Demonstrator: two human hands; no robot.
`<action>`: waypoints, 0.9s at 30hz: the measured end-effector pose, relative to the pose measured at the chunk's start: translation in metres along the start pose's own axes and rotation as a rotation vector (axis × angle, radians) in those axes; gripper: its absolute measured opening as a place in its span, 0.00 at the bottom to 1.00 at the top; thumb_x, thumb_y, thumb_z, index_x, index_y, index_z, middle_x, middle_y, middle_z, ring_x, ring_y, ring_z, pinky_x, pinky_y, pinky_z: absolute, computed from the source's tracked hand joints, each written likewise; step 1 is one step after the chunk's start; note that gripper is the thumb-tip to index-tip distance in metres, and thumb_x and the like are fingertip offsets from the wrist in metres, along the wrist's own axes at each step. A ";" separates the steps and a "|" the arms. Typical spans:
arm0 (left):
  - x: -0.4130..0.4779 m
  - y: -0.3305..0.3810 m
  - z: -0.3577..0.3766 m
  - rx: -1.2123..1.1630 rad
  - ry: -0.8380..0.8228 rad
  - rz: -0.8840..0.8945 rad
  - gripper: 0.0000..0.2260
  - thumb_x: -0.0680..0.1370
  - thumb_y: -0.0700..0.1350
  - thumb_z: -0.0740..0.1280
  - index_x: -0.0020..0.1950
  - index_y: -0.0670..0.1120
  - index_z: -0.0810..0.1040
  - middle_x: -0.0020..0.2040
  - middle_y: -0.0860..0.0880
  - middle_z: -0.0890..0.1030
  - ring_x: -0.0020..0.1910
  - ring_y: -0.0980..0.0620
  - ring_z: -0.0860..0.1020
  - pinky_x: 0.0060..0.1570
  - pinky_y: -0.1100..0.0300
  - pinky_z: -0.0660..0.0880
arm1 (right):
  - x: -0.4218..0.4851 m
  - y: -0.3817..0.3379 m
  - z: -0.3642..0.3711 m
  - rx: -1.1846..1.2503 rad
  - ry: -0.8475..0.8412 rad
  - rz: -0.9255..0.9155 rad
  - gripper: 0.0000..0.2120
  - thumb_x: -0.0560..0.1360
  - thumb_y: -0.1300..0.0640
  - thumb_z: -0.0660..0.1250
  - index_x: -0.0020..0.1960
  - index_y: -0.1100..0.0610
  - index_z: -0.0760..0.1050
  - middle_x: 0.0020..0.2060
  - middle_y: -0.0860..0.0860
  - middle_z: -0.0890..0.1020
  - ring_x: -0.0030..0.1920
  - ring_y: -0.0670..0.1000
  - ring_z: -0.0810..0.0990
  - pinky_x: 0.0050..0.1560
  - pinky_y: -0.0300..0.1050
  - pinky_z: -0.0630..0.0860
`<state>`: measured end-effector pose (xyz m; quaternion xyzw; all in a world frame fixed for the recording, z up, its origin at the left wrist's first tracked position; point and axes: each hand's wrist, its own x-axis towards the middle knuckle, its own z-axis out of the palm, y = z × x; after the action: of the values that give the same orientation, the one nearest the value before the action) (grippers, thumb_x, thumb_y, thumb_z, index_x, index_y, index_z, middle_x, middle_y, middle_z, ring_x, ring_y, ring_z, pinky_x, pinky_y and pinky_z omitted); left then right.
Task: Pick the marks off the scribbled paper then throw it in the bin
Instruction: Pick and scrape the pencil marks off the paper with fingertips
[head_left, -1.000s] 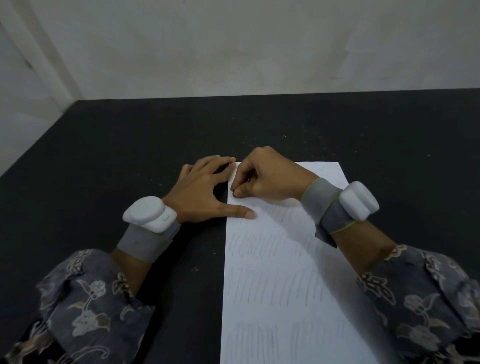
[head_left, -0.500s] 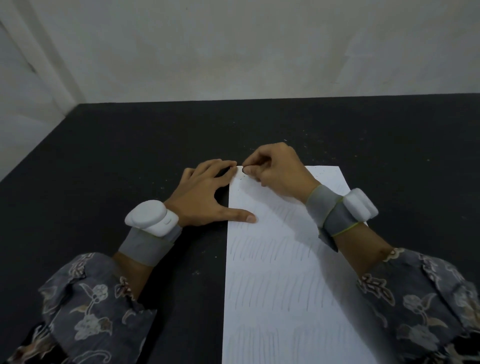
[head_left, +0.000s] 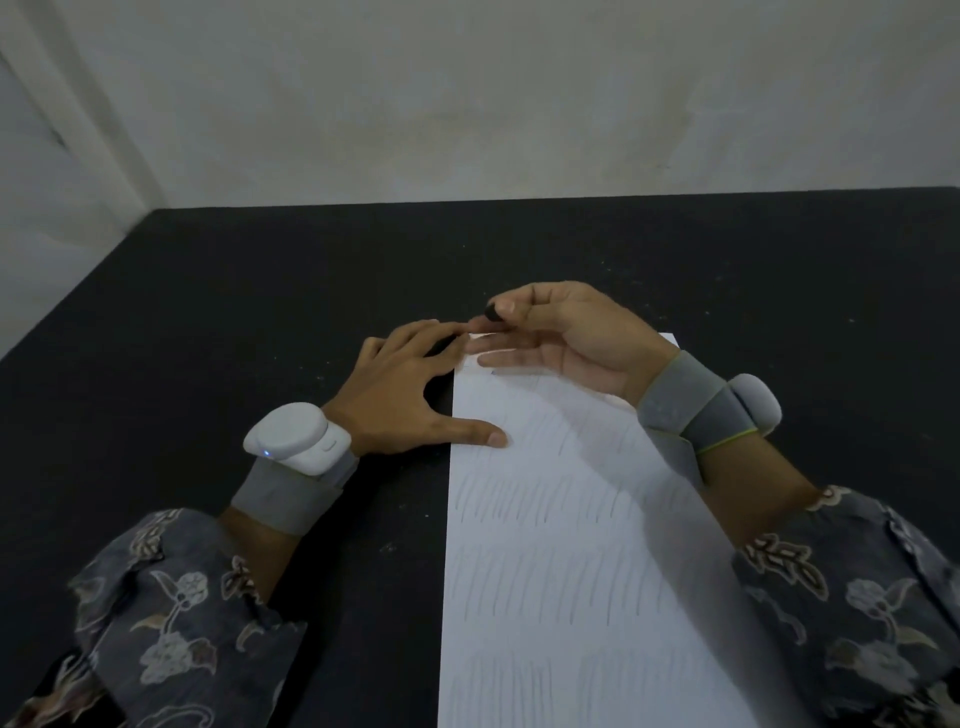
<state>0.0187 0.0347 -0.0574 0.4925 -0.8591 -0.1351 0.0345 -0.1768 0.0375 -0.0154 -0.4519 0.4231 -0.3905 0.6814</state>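
Note:
A white sheet of paper (head_left: 561, 545) with rows of faint pencil strokes lies on the black table (head_left: 260, 291). My left hand (head_left: 405, 400) lies flat with spread fingers at the paper's left edge, thumb pressing on the sheet. My right hand (head_left: 561, 338) hovers over the sheet's far left corner, palm turned up. Its thumb and forefinger pinch a small dark eraser (head_left: 491, 313); the other fingers stretch out straight over the paper's top edge.
A pale wall (head_left: 467, 104) rises behind the table's far edge, with a corner at the left. Both wrists carry grey bands with white devices. No bin is in view.
My right hand has lifted off the sheet's top left corner and rolled palm up, showing the small dark eraser in its pinch. My left hand has stayed pressed at the paper's edge.

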 end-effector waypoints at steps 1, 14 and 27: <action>0.000 -0.001 0.000 -0.011 0.011 0.007 0.57 0.51 0.84 0.48 0.77 0.60 0.55 0.77 0.59 0.52 0.76 0.56 0.46 0.71 0.51 0.46 | -0.003 -0.001 0.003 0.005 -0.093 0.051 0.08 0.77 0.64 0.61 0.54 0.66 0.74 0.51 0.63 0.82 0.51 0.60 0.83 0.51 0.50 0.81; 0.001 -0.002 0.000 0.030 0.003 -0.001 0.56 0.54 0.82 0.49 0.78 0.56 0.54 0.78 0.59 0.51 0.76 0.57 0.46 0.71 0.51 0.48 | -0.007 0.004 0.010 -0.770 0.006 -0.091 0.03 0.73 0.62 0.70 0.46 0.59 0.82 0.39 0.57 0.83 0.31 0.47 0.78 0.35 0.41 0.78; 0.001 0.000 0.000 0.024 -0.002 -0.019 0.56 0.55 0.81 0.49 0.79 0.55 0.53 0.78 0.60 0.50 0.76 0.57 0.45 0.72 0.52 0.46 | 0.005 0.016 0.024 -1.108 0.188 -0.166 0.05 0.73 0.60 0.71 0.48 0.58 0.82 0.41 0.49 0.83 0.36 0.45 0.80 0.37 0.32 0.76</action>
<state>0.0182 0.0337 -0.0579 0.5009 -0.8559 -0.1257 0.0263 -0.1503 0.0446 -0.0264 -0.7370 0.5867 -0.2008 0.2690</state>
